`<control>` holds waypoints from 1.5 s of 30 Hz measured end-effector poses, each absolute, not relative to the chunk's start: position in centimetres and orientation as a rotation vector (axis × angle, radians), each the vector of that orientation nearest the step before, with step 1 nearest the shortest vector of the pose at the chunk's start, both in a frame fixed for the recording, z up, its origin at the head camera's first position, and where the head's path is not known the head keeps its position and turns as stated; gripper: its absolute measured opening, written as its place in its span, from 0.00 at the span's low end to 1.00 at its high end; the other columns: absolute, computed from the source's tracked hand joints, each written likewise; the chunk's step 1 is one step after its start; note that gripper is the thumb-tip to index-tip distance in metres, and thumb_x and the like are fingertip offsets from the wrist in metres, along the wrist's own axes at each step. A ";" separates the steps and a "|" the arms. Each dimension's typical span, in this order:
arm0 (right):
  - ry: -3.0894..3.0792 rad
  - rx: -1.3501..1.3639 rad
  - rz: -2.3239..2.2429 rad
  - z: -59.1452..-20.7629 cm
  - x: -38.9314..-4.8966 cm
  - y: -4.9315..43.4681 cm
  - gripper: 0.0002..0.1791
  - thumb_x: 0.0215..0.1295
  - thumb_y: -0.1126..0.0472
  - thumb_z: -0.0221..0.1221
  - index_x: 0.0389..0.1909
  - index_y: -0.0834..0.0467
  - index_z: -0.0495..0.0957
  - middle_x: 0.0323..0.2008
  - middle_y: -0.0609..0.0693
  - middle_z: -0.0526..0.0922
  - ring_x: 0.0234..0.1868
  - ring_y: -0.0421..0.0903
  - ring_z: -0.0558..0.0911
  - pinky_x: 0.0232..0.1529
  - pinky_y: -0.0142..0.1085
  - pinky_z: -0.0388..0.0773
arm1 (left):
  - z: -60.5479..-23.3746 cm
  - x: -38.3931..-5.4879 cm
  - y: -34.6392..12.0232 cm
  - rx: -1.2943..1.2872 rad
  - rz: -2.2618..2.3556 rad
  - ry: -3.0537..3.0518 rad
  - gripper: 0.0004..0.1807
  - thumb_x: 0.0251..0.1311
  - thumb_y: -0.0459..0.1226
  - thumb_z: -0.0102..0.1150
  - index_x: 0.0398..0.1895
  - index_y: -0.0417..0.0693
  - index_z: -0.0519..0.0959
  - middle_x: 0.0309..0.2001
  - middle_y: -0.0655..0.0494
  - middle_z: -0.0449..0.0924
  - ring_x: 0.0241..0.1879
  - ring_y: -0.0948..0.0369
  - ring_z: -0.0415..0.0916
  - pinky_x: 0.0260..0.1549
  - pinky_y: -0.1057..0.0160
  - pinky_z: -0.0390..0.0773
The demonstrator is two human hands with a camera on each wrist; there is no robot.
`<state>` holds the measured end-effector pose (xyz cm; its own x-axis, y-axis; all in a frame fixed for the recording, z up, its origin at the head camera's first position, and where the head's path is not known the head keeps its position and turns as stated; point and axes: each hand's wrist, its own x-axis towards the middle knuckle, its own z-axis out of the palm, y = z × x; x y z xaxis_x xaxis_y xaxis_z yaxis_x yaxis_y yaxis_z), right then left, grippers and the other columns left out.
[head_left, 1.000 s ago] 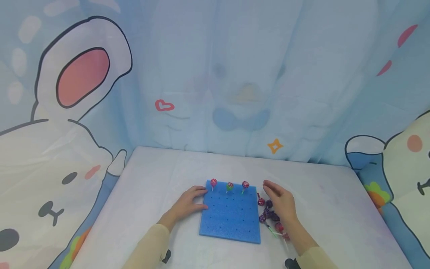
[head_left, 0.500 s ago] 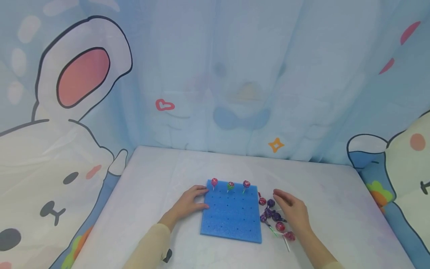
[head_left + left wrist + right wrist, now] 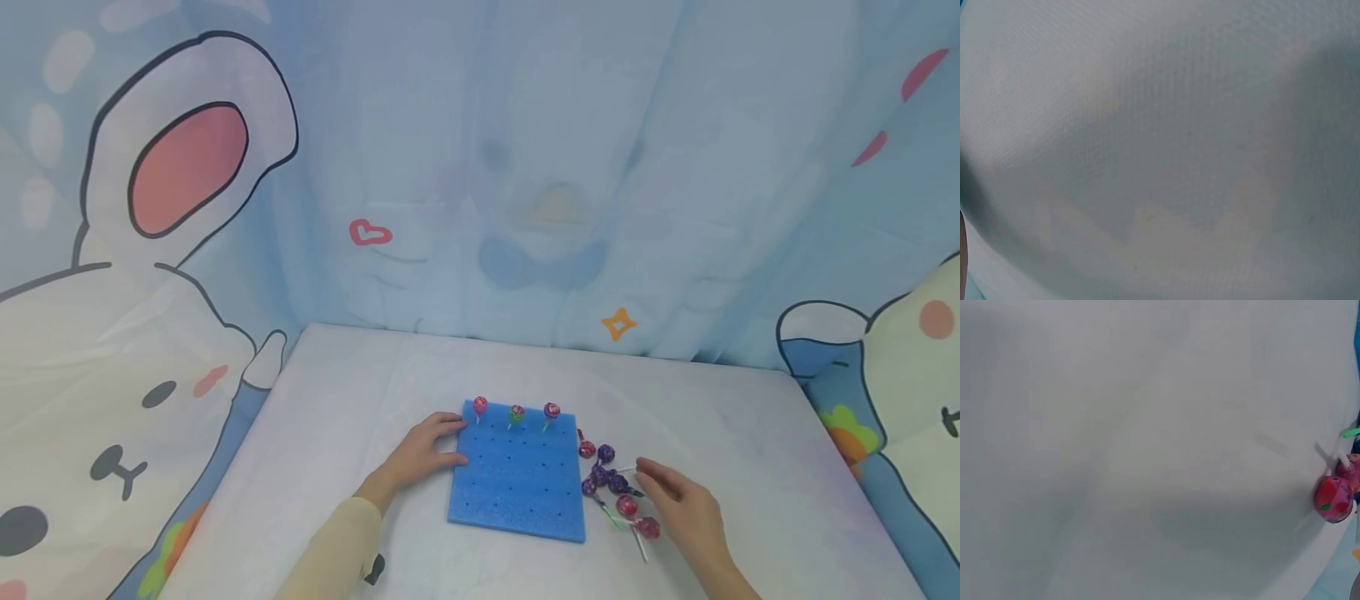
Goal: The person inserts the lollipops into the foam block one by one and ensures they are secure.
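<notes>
A blue foam board (image 3: 517, 483) with rows of small holes lies on the table. Along its far edge stand three lollipops: a pink one (image 3: 480, 405), a green one (image 3: 516, 413) and a red one (image 3: 552, 411). The left hand (image 3: 420, 454) rests at the board's left edge, fingers and thumb spread. Beside the board's right edge lies a loose group of purple lollipops (image 3: 617, 483) and red lollipops (image 3: 627, 505). Close to that group, the right hand (image 3: 686, 504) has its fingertips at the end of a white lollipop stick (image 3: 628, 469); no firm grip shows.
The white-covered table (image 3: 375, 375) runs back to a pale blue cartoon curtain (image 3: 450, 167). The left wrist view shows mostly the blurred tablecloth (image 3: 1160, 150). In the right wrist view, a red lollipop (image 3: 1334, 499) lies at the right edge.
The right hand has moved right and nearer the person, away from above the lollipops to their right side. The left hand, board and lollipops look unmoved.
</notes>
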<state>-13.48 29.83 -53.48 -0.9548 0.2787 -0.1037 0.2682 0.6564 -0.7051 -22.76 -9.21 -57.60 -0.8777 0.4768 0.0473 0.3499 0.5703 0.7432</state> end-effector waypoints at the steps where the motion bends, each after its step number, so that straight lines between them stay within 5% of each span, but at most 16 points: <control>1: -2.854 -0.482 1.195 -53.6 -13.2 30.0 0.25 0.70 0.47 0.57 0.61 0.57 0.75 0.60 0.57 0.77 0.63 0.59 0.73 0.63 0.55 0.69 | -57.6 -22.7 -9.2 0.698 1.194 2.640 0.34 0.59 0.50 0.67 0.67 0.49 0.72 0.67 0.52 0.68 0.69 0.53 0.61 0.67 0.50 0.64; 6: -2.922 -0.466 1.116 -53.9 -11.9 31.2 0.28 0.70 0.44 0.56 0.61 0.58 0.75 0.60 0.58 0.77 0.64 0.63 0.70 0.64 0.60 0.62 | -57.5 -22.8 -9.3 0.700 1.185 2.643 0.34 0.58 0.50 0.67 0.67 0.49 0.72 0.67 0.52 0.68 0.69 0.53 0.61 0.67 0.50 0.63; 15: -3.001 -0.566 1.173 -53.8 -10.1 31.9 0.30 0.72 0.44 0.53 0.64 0.61 0.72 0.61 0.62 0.75 0.64 0.64 0.70 0.59 0.56 0.72 | -57.4 -22.7 -9.2 0.695 1.177 2.643 0.34 0.59 0.49 0.67 0.67 0.50 0.72 0.67 0.52 0.67 0.70 0.53 0.61 0.68 0.51 0.63; 24: -3.024 -0.687 1.200 -54.6 -8.8 32.8 0.30 0.71 0.43 0.54 0.64 0.60 0.73 0.62 0.61 0.75 0.65 0.66 0.67 0.60 0.57 0.70 | -57.0 -22.4 -9.2 0.701 1.200 2.637 0.33 0.58 0.48 0.68 0.67 0.48 0.72 0.67 0.51 0.68 0.69 0.52 0.61 0.68 0.50 0.62; 35: -3.057 -0.743 1.197 -57.7 -9.4 32.9 0.46 0.59 0.28 0.55 0.64 0.60 0.72 0.61 0.62 0.75 0.65 0.68 0.67 0.60 0.62 0.67 | -57.1 -22.5 -9.2 0.701 1.197 2.643 0.33 0.59 0.48 0.67 0.67 0.48 0.72 0.67 0.51 0.68 0.69 0.52 0.61 0.68 0.50 0.63; 45: -3.038 -0.344 0.810 -57.9 -9.0 31.8 0.25 0.60 0.57 0.68 0.54 0.67 0.79 0.52 0.65 0.81 0.54 0.66 0.78 0.52 0.58 0.76 | -57.1 -22.6 -9.2 0.728 1.216 2.646 0.34 0.58 0.47 0.68 0.66 0.45 0.72 0.66 0.49 0.68 0.69 0.50 0.62 0.67 0.49 0.63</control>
